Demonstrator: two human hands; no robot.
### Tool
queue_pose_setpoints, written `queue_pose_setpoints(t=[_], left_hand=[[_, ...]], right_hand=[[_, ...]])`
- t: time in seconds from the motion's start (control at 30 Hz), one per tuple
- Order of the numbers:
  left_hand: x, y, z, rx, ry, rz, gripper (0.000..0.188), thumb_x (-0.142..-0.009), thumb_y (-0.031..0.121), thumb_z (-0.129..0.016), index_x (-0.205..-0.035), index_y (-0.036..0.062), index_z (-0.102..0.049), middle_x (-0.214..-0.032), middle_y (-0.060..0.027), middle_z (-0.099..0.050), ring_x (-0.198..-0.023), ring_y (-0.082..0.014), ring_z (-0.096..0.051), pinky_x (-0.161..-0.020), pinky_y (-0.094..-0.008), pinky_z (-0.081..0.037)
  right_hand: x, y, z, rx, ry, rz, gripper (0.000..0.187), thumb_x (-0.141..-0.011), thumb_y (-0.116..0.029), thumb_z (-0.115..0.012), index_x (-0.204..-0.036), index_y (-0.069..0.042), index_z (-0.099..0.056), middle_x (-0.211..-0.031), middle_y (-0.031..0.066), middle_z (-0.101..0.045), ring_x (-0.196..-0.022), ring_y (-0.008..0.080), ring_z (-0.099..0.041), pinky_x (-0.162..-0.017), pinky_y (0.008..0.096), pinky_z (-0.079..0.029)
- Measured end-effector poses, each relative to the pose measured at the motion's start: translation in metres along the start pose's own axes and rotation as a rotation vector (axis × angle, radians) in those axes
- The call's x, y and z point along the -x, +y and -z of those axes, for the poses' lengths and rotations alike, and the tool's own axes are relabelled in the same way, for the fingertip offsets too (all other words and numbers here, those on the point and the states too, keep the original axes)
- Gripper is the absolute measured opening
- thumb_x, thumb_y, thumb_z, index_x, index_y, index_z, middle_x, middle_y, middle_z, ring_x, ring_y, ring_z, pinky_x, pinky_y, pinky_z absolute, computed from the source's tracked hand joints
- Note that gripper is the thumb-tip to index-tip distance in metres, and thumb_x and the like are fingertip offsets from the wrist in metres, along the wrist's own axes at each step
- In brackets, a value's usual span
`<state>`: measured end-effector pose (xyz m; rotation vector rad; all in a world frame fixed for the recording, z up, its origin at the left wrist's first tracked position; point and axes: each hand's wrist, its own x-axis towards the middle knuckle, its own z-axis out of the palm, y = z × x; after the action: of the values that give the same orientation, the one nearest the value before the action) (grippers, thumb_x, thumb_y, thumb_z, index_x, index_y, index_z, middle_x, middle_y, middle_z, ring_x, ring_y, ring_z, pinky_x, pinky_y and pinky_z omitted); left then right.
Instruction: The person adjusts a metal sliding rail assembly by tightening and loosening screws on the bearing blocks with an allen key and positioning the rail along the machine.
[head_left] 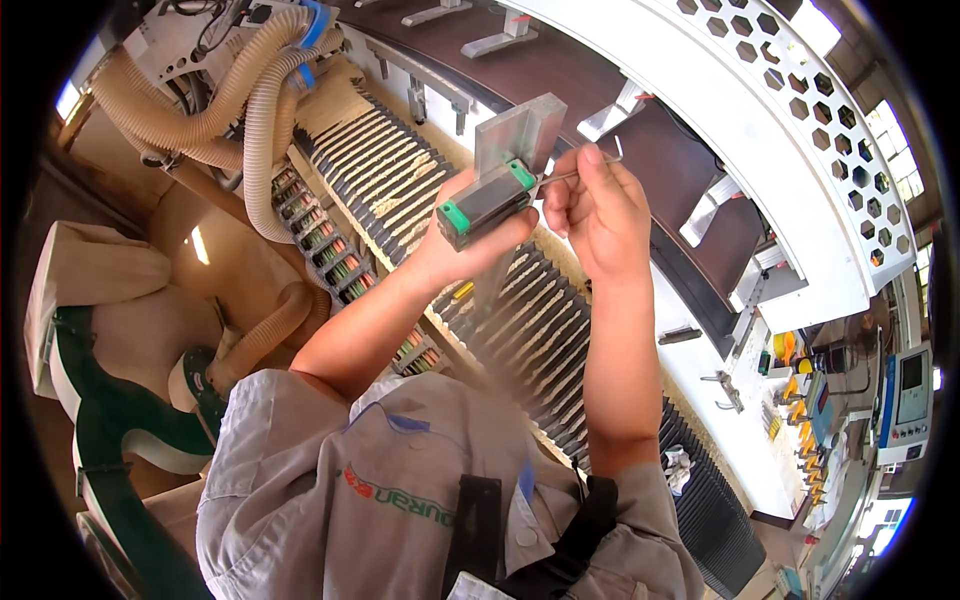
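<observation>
My left hand [455,258] is closed round a dark metal slide block [487,204] with green end caps, holding it in mid-air. On the block's far side a grey metal bracket [520,135] sticks up. Between the thumb and fingers of my right hand [605,215] is a thin L-shaped hex key [560,178]. Its long arm points left toward the block and bracket, while the bent end shows past my fingertips. Whether the tip sits in a screw I cannot tell.
Below my hands runs a black ribbed bellows cover [530,330] strewn with sawdust. A cable chain [325,240] lies beside it. Beige ducts [265,150] hang at the far left, a white machine hood [720,120] arches at the right. A control panel [908,395] stands far right.
</observation>
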<state>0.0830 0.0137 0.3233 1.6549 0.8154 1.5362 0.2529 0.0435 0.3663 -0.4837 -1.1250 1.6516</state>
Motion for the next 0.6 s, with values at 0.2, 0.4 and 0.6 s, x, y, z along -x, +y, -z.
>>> queue_pose_setpoints(t=[0.2,0.4,0.6], left_hand=[[-0.004,0.009,-0.014,0.266,-0.027,-0.046,0.058,-0.076,-0.013,-0.052,-0.133,-0.0042,-0.049,-0.094,-0.0057,-0.062,-0.085,-0.0131,-0.06,-0.077,-0.0288,-0.051],[-0.007,0.015,-0.012,0.222,-0.041,-0.066,0.055,-0.076,-0.013,-0.053,-0.131,-0.0042,-0.051,-0.096,-0.0055,-0.062,-0.087,-0.013,-0.059,-0.078,-0.0276,-0.05],[-0.008,0.008,-0.014,0.255,-0.054,0.008,0.053,-0.076,-0.012,-0.053,-0.129,-0.0046,-0.053,-0.092,-0.0055,-0.062,-0.085,-0.0126,-0.059,-0.076,-0.0268,-0.049]], right_hand=[[-0.008,0.0,-0.001,0.071,-0.033,0.0,0.038,-0.098,-0.035,-0.056,-0.091,0.002,-0.059,-0.065,0.009,-0.059,-0.054,0.0175,-0.054,-0.052,0.0291,-0.042],[-0.013,0.002,0.004,0.07,-0.045,0.002,0.038,-0.098,-0.036,-0.056,-0.09,0.001,-0.06,-0.066,0.009,-0.059,-0.054,0.0169,-0.054,-0.051,0.0286,-0.042],[-0.013,0.006,0.005,0.011,-0.005,0.018,0.036,-0.098,-0.035,-0.056,-0.089,0.0,-0.059,-0.068,0.0092,-0.06,-0.052,0.0157,-0.053,-0.048,0.0276,-0.042]])
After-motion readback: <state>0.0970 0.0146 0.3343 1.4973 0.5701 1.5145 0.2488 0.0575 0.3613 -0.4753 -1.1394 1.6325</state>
